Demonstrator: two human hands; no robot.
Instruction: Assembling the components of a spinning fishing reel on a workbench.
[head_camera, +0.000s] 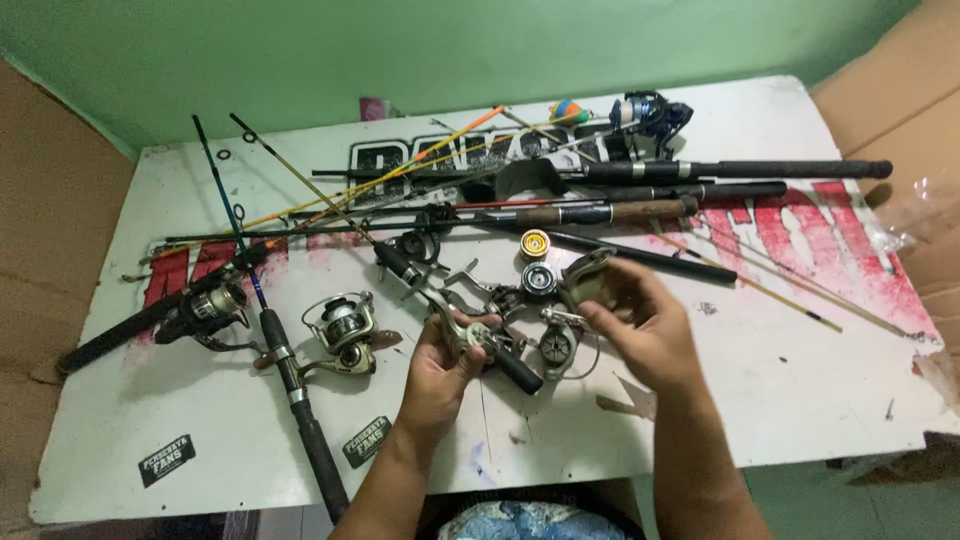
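Two hands work on a fishing reel over a cluttered counter.

The left hand (440, 375) grips the reel (480, 335) by its black handle; the right hand (640, 325) pinches a rounded reel part (590, 285) just above it. Seemingly mid-assembly; lining the parts up needs care. Loose spools (537, 262) and rods (640, 170) lie beyond on the white counter (800, 400), green wall (400, 50) behind.

White table (800, 400), red-and-black lettering

Dim, greenish indoor light, soft shadows under reels, slight wide-angle bending at edges, perhaps mild motion blur
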